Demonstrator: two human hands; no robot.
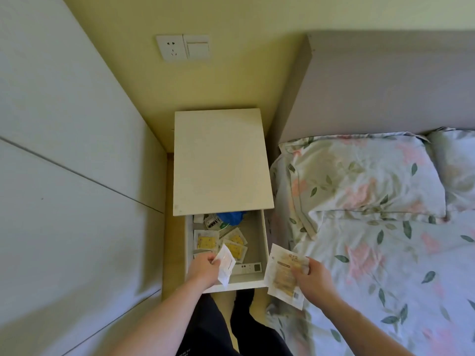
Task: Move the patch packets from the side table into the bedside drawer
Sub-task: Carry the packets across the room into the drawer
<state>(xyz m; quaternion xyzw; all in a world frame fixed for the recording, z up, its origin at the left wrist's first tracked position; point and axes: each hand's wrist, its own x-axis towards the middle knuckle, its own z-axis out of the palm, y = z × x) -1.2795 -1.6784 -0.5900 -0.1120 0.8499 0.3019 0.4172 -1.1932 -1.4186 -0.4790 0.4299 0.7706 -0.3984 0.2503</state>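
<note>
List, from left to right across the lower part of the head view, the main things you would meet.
Wardrobe panel → left hand → white packet in its grip → remote control in the drawer → printed packets → right hand → floral bedding.

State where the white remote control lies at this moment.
In the head view, the white remote control lies flat inside the open drawer, near its front edge, just right of the left hand.
</note>
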